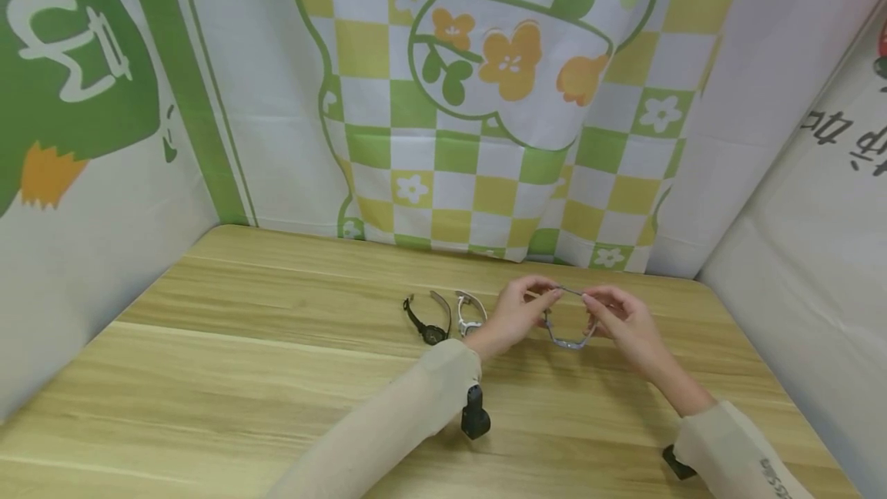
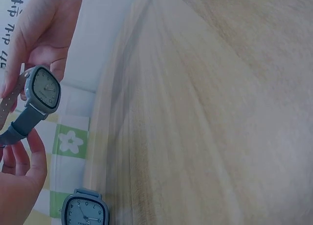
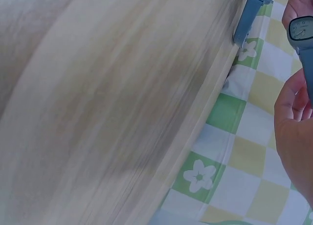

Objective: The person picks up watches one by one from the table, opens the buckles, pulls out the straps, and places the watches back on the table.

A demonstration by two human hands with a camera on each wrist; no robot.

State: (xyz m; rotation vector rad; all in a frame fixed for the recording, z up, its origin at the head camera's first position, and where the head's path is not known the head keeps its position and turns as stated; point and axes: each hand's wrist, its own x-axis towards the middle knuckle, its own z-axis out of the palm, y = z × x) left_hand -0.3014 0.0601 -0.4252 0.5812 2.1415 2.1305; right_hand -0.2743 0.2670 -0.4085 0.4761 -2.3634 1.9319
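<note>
Both hands hold a light blue-grey wristwatch (image 1: pixel 568 344) above the table, its strap spread into a loop with the dial at the bottom. The left hand (image 1: pixel 514 308) pinches one side of the strap, and the right hand (image 1: pixel 627 323) pinches the other. In the left wrist view the rounded square dial (image 2: pixel 45 88) faces the camera, between the right hand above and the left hand below. Left of the hands, a white wristwatch (image 1: pixel 470 326) stands on the table, its strap curving up. Beside it sits a black wristwatch (image 1: pixel 433 335) with its strap unfastened.
The wooden table (image 1: pixel 229 376) is bounded by a checked, flower-print cloth (image 1: pixel 478 199) at the back and white printed cloths at both sides. A small black camera (image 1: pixel 474 414) hangs under the left sleeve, another (image 1: pixel 677 463) under the right.
</note>
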